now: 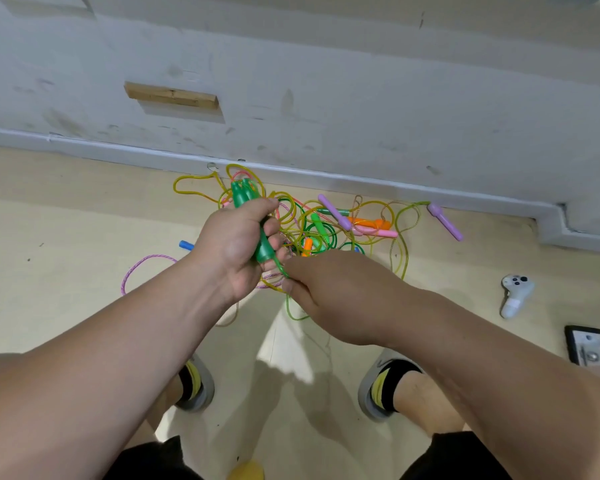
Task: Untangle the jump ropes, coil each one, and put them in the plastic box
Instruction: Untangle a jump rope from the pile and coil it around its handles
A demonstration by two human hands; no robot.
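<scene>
From the head camera, the person stands over a heap of jump ropes [312, 230] lying on the floor [84, 220] against the skirting board. The left hand [238, 244] is closed round a pair of green handles [245, 195], held side by side above the heap. The right hand [333, 289] pinches the green cord [282, 270] just below those handles, fingers curled on it, and a loop of the cord hangs beneath.

The work looks to be at an early stage. One green rope has both handles gathered, but its cord runs back into the knot and is not coiled. The rest lies tangled:
- yellow and green cords looped over one another
- a purple handle [334, 211] in the heap and its mate [444, 222] off to the right
- an orange handle [366, 222] and a pink handle [381, 233] in the heap
- a blue handle [185, 244] and a pink braided rope [136, 271] out to the left

No coiled rope shows anywhere, and the plastic box is not in view. A white game controller [516, 295] lies apart on the right.
</scene>
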